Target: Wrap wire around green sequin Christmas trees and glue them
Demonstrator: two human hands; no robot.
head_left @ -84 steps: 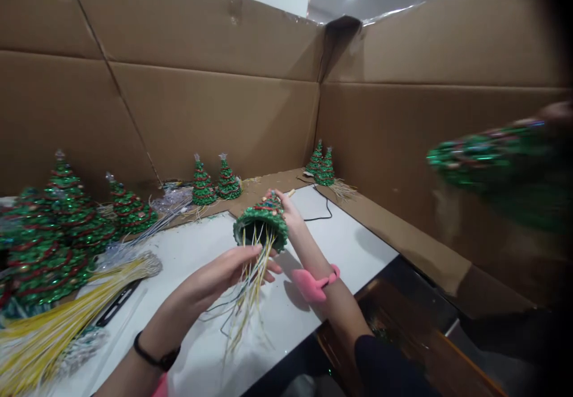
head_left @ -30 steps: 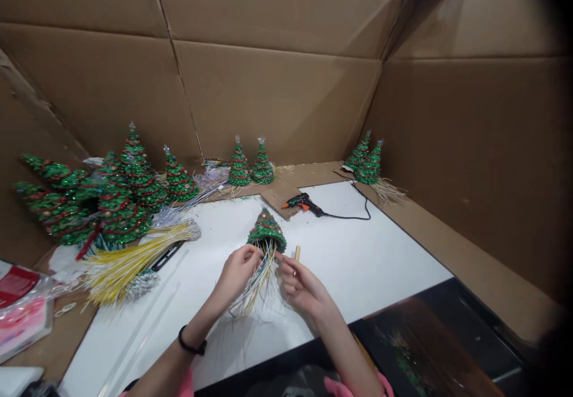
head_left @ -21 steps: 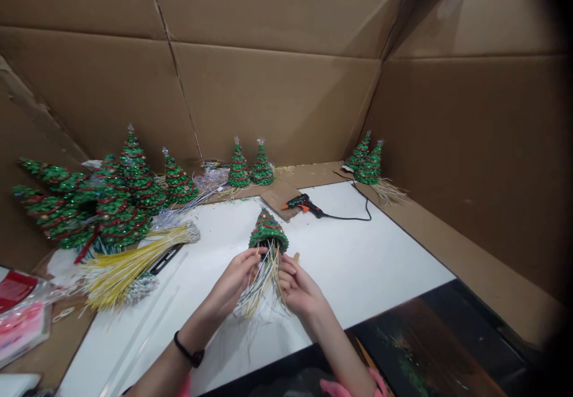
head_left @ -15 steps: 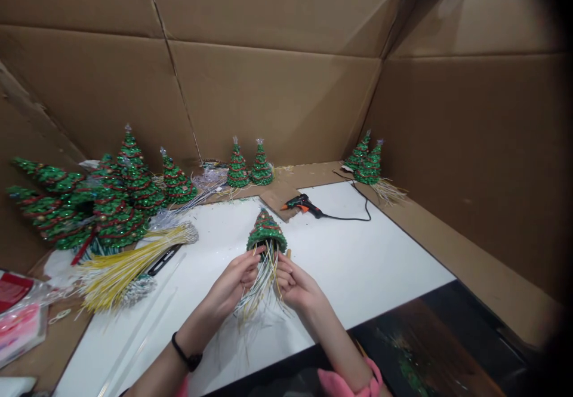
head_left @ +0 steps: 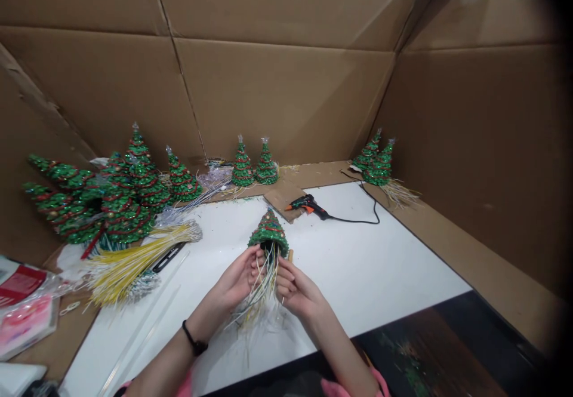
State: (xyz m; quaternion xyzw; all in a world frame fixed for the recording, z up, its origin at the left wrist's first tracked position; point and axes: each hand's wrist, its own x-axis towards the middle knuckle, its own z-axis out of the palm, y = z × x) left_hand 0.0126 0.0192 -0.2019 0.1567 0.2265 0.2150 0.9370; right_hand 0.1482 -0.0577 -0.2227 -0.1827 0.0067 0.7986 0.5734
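Note:
A small green sequined Christmas tree with red trim is held upright over the white table. Yellow and white fibre strands hang from its hollow base. My left hand pinches the strands just under the base from the left. My right hand is closed on the strands from the right, and a short tan stick pokes up beside its fingers.
A black and orange glue gun lies on a cardboard scrap behind the tree, its cord running right. Several finished trees crowd the left; pairs stand at the back and right. A yellow strand bundle lies left. Cardboard walls surround.
The view swung left and down since the earliest frame. My right hand moved from the tree's top to its base, and both hands have closed in on the strands under it.

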